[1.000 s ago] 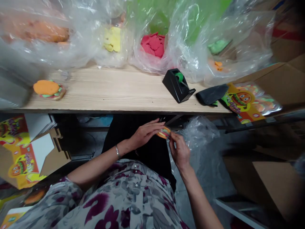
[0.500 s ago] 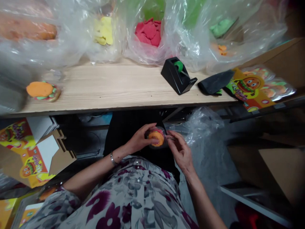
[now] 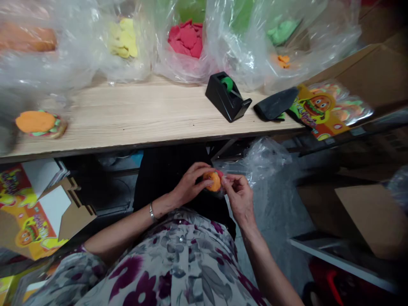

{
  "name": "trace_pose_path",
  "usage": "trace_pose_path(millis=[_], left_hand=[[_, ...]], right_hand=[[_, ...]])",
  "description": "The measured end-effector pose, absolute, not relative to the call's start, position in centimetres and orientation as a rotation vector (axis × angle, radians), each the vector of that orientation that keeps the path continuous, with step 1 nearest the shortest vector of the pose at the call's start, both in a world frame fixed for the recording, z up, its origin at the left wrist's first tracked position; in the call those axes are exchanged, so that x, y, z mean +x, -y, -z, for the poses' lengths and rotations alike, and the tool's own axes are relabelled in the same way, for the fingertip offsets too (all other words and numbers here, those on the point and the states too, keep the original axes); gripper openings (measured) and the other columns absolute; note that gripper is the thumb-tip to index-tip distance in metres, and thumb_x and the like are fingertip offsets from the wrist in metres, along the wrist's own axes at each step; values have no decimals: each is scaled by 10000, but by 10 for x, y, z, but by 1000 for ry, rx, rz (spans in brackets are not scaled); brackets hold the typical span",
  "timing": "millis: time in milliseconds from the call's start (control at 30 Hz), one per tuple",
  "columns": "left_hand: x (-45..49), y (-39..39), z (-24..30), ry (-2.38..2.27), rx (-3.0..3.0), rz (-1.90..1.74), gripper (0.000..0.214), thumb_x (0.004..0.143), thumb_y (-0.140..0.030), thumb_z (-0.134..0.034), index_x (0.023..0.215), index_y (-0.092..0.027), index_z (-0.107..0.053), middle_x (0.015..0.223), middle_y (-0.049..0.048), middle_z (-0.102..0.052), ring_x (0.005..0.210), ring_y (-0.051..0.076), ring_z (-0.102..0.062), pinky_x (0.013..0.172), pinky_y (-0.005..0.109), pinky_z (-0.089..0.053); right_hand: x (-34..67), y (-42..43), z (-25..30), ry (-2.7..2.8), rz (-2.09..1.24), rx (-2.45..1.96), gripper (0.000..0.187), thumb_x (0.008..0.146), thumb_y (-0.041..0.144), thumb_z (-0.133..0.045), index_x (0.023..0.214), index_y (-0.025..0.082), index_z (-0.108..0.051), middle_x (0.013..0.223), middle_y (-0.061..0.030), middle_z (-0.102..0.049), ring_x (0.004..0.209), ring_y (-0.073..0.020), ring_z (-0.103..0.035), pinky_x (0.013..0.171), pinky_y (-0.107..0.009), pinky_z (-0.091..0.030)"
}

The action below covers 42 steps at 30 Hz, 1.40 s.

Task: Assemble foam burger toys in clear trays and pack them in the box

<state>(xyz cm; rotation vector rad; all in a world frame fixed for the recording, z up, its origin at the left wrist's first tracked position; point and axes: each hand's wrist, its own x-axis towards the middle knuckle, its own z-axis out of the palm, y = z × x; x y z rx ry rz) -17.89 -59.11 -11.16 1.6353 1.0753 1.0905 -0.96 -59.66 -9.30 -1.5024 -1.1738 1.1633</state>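
Observation:
Over my lap, my left hand (image 3: 191, 185) is closed on a small gummy burger (image 3: 214, 182) with an orange top and a pink edge, apparently in clear plastic wrapping. Its thumb lies across the orange face. From the other side, my right hand (image 3: 239, 196) pinches at the right edge of the wrapping with thumb and forefinger; the exact bit between the fingertips is too small to make out. A stack of gummy pieces (image 3: 41, 123), orange on top with green and pink beneath, lies on the table at the left.
Along the back of the wooden table (image 3: 137, 110), clear bags hold yellow pieces (image 3: 127, 38), pink pieces (image 3: 188, 39) and green pieces (image 3: 283, 32). A black tape dispenser (image 3: 226, 100), dark gloves (image 3: 276, 104) and a printed burger box (image 3: 321, 110) stand rightward. Printed cartons (image 3: 35, 212) sit lower left.
The camera has turned a little, so the table things sit further left. The gummy burger has tilted in my fingers, showing more pink at its right edge, and my right fingertips have come closer to it.

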Motion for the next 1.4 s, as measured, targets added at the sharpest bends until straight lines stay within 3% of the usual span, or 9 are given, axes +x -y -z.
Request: trace_pose_path(millis=[167,333,433,533,633,800,967,1167,1400], left_hand=[[-164,603,109,-1087,1824,-994,867,630,-457,-764,1364,-216,-372,1369,155,-351,1334,336,-264,1101,530,-250],[-168,592,109,-943,1729,-1104,533,793,-257,-615,1296,-196,-450,1276,137,-406,1234,238,-412,1068,407,-327],[-176,580,107,-784,1514,-1052,412,834,-279,-572,1231,-183,-511,1254,128,-463,1188,225,-465,1028,387,-366],[-182,575,103,-723,1244,-951,331,882,-315,-517,1178,-171,-549,1242,119,-543,1157,218,-512,1003,388,-384],[-184,579,95,-755,1147,-932,289,848,-316,-582,1081,-146,-596,1236,115,-570,1145,218,-526,1006,381,-377],[-175,593,90,-956,1108,-971,274,813,-315,-623,1020,-134,-623,1172,114,-598,1021,186,-584,900,335,-445],[-169,607,89,-1019,1148,-1065,177,779,-271,-662,910,-155,-688,1141,104,-622,1055,185,-584,907,308,-445],[-160,623,88,-1083,1177,-1138,128,782,-222,-655,881,-156,-702,1097,111,-645,1028,177,-600,870,300,-474],[-155,634,101,-1068,1134,-1230,115,772,-246,-665,805,-137,-679,1054,113,-635,963,173,-615,804,286,-505]], right_hand=[[-15,604,84,1286,-1196,-1471,245,826,436,-577,866,194,-578,666,8,-593,590,-133,-563,584,-275,-497],[8,592,75,1714,-867,-1354,172,828,354,-599,915,225,-674,969,-56,-619,855,-170,-596,717,-298,-518],[17,580,79,1705,-1033,-1282,188,816,361,-615,942,226,-652,1084,-64,-606,921,-176,-601,718,-298,-537],[18,575,87,1544,-1203,-1299,276,787,384,-646,1006,222,-601,948,-40,-634,753,-143,-612,641,-291,-557],[16,577,88,1607,-1166,-1317,283,803,366,-634,1043,217,-609,921,-39,-623,686,-125,-598,596,-272,-556],[17,581,74,2046,-906,-1197,181,880,274,-537,999,207,-656,916,-59,-617,756,-146,-611,629,-266,-531],[22,585,63,2281,-774,-1029,174,893,208,-513,1011,193,-640,879,-58,-630,761,-142,-617,673,-260,-511],[24,595,61,2460,-524,-963,124,895,175,-508,954,173,-618,789,-38,-629,659,-113,-608,577,-213,-469],[12,619,84,2473,-66,-1060,88,884,153,-510,834,169,-580,684,-23,-609,598,-118,-572,581,-227,-443]])
